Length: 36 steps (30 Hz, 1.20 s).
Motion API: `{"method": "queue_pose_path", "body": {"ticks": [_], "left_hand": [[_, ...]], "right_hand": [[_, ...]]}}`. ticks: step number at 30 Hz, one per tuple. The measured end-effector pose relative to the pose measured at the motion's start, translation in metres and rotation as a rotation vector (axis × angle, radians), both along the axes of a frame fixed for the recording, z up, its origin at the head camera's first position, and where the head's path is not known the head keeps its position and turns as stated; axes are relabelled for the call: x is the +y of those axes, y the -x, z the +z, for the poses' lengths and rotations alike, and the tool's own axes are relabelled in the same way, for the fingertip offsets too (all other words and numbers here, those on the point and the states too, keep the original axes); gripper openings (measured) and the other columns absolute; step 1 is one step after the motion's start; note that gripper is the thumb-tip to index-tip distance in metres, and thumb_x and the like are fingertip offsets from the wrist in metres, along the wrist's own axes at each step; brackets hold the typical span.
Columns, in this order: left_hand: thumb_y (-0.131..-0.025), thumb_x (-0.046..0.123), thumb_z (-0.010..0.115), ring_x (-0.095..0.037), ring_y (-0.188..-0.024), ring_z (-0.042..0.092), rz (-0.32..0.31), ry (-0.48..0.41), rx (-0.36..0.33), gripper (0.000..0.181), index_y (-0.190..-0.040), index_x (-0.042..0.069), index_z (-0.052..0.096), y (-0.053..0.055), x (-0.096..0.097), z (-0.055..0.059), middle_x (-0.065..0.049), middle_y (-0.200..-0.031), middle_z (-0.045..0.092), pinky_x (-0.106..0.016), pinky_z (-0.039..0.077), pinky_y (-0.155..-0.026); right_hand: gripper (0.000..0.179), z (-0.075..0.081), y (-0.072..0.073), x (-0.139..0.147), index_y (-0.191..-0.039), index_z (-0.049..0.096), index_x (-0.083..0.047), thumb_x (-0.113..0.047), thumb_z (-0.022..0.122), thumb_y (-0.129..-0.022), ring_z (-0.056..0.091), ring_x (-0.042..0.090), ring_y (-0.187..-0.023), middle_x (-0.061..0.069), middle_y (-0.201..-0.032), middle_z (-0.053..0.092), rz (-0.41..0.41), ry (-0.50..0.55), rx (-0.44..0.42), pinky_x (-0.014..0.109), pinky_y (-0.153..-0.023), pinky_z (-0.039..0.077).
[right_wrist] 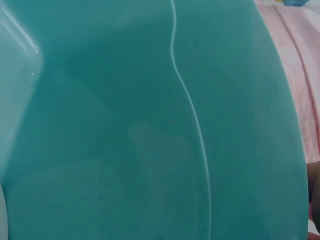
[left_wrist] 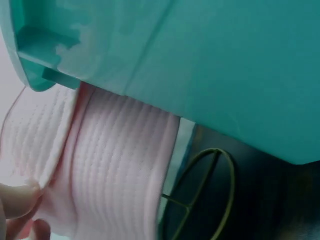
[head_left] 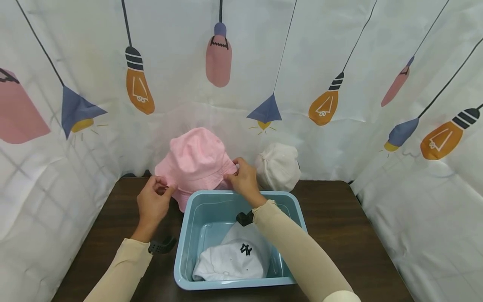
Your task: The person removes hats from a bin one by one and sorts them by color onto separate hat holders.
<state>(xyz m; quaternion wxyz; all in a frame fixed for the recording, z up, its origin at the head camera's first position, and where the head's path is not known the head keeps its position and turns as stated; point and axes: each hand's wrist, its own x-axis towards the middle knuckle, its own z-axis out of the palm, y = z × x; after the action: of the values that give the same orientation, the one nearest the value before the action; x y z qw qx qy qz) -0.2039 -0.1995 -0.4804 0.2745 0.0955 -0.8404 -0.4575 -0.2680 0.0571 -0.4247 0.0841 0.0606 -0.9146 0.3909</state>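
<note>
Cream sleeves [head_left: 298,247]: two, entering at the lower edge of the frame; dark bands [head_left: 162,246] at the wrists.
Blue tub [head_left: 226,286]: glossy plastic, lower centre, on the dark brown tabletop [head_left: 339,218].
White cap [head_left: 230,260]: one, lying in the tub, black monogram facing up.
Left hand [head_left: 154,201]: left of centre; thumb and fingers pinch the left brim of the pink bucket hat [head_left: 198,155].
Right hand [head_left: 244,180]: centre, reaching over the tub; thumb and fingers pinch the brim's right end.
Pink bucket hat, step in hand: judged to be two-handed handling by the brim; the next move seems to call for an even grip on both sides, lest the soft cloth fold.
Pink bucket hat, place: just left of centre, behind the tub's upper left corner; whether raised or resting, cannot tell.
Pink bucket hat, condition: crown up, lightly creased; brim stitched in close parallel rows, drooping at lower left.
Off-white hat [head_left: 277,167]: one, right of the pink, behind the tub, seamed crown.
Curtain [head_left: 170,50]: white, printed with hanging lamps, across the upper frame.
</note>
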Motion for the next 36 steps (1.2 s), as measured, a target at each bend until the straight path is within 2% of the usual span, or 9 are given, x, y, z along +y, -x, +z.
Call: {"method": "queue_pose_path", "body": {"ticks": [9, 15, 19, 24, 26, 28, 30, 32, 36], "left_hand": [[-0.09, 0.02, 0.079, 0.001, -0.074, 0.058, -0.125, -0.043, -0.215, 0.029, -0.106, 0.006, 0.059, -0.006, -0.004, -0.015, -0.016, -0.096, 0.076, -0.01, 0.045, -0.067], [-0.098, 0.027, 0.07, -0.004, -0.088, 0.061, -0.247, -0.198, -0.352, 0.059, -0.139, 0.002, 0.037, -0.003, -0.016, -0.008, -0.023, -0.118, 0.07, -0.016, 0.05, -0.075], [-0.108, 0.04, 0.046, -0.006, -0.09, 0.064, -0.274, -0.405, -0.419, 0.062, -0.151, 0.005, 0.019, 0.006, -0.031, 0.008, -0.013, -0.121, 0.063, -0.023, 0.055, -0.077], [-0.109, 0.05, 0.03, -0.008, -0.091, 0.066, -0.409, -0.844, -0.44, 0.05, -0.139, 0.011, 0.036, 0.023, -0.045, 0.024, 0.004, -0.108, 0.059, -0.025, 0.056, -0.083], [-0.108, 0.052, 0.03, -0.009, -0.093, 0.064, -0.459, -0.995, -0.481, 0.045, -0.13, 0.016, 0.043, 0.03, -0.045, 0.028, 0.006, -0.104, 0.062, -0.027, 0.054, -0.085], [-0.108, 0.053, 0.029, -0.008, -0.096, 0.062, -0.485, -1.07, -0.515, 0.041, -0.126, 0.02, 0.045, 0.035, -0.043, 0.028, 0.009, -0.104, 0.062, -0.03, 0.051, -0.085], [-0.11, 0.049, 0.026, -0.008, -0.099, 0.057, -0.479, -1.043, -0.522, 0.039, -0.131, 0.02, 0.041, 0.039, -0.039, 0.028, 0.008, -0.109, 0.057, -0.03, 0.05, -0.085], [-0.111, 0.044, 0.024, -0.009, -0.101, 0.054, -0.43, -0.944, -0.514, 0.042, -0.142, 0.017, 0.034, 0.042, -0.034, 0.026, 0.005, -0.116, 0.05, -0.03, 0.049, -0.085], [-0.111, 0.038, 0.023, -0.022, -0.12, 0.045, -0.308, -0.724, -0.507, 0.059, -0.159, 0.006, 0.013, 0.045, -0.026, 0.021, -0.013, -0.141, 0.037, -0.04, 0.044, -0.101]], "right_hand": [[0.036, 0.002, 0.003, 0.005, -0.113, 0.065, -0.015, -0.017, 0.085, -0.083, 0.058, 0.017, -0.069, 0.004, -0.08, 0.068, 0.04, -0.072, -0.133, 0.026, -0.055, 0.044], [0.047, 0.008, 0.006, 0.012, -0.129, 0.057, -0.012, -0.015, 0.078, -0.087, 0.06, 0.018, -0.076, 0.007, -0.092, 0.069, 0.099, -0.068, -0.258, 0.028, -0.064, 0.047], [0.046, 0.015, 0.011, 0.015, -0.139, 0.049, -0.008, -0.018, 0.058, -0.095, 0.059, 0.023, -0.09, 0.011, -0.113, 0.065, 0.083, 0.04, -0.398, 0.033, -0.076, 0.048], [0.051, 0.019, 0.02, 0.009, -0.138, 0.055, -0.001, -0.037, 0.036, -0.106, 0.056, 0.03, -0.117, 0.016, -0.137, 0.059, -0.002, 0.106, -0.453, 0.042, -0.101, 0.046], [0.056, 0.016, 0.023, 0.005, -0.135, 0.059, 0.001, -0.04, 0.031, -0.109, 0.056, 0.031, -0.117, 0.017, -0.135, 0.06, -0.011, 0.065, -0.449, 0.043, -0.101, 0.047], [0.056, 0.012, 0.026, 0.002, -0.132, 0.061, 0.003, -0.037, 0.03, -0.111, 0.059, 0.031, -0.107, 0.019, -0.127, 0.063, -0.005, 0.03, -0.445, 0.041, -0.091, 0.051], [0.051, 0.007, 0.027, -0.001, -0.127, 0.063, 0.004, -0.032, 0.031, -0.111, 0.059, 0.03, -0.094, 0.02, -0.118, 0.065, 0.002, 0.012, -0.435, 0.039, -0.078, 0.051], [0.045, 0.003, 0.028, -0.003, -0.124, 0.062, 0.005, -0.028, 0.035, -0.11, 0.056, 0.028, -0.087, 0.019, -0.11, 0.064, -0.002, 0.007, -0.417, 0.036, -0.071, 0.048], [0.037, -0.001, 0.025, -0.005, -0.12, 0.06, 0.005, -0.024, 0.04, -0.109, 0.058, 0.026, -0.086, 0.018, -0.106, 0.064, -0.032, -0.057, -0.365, 0.036, -0.069, 0.05]]}}
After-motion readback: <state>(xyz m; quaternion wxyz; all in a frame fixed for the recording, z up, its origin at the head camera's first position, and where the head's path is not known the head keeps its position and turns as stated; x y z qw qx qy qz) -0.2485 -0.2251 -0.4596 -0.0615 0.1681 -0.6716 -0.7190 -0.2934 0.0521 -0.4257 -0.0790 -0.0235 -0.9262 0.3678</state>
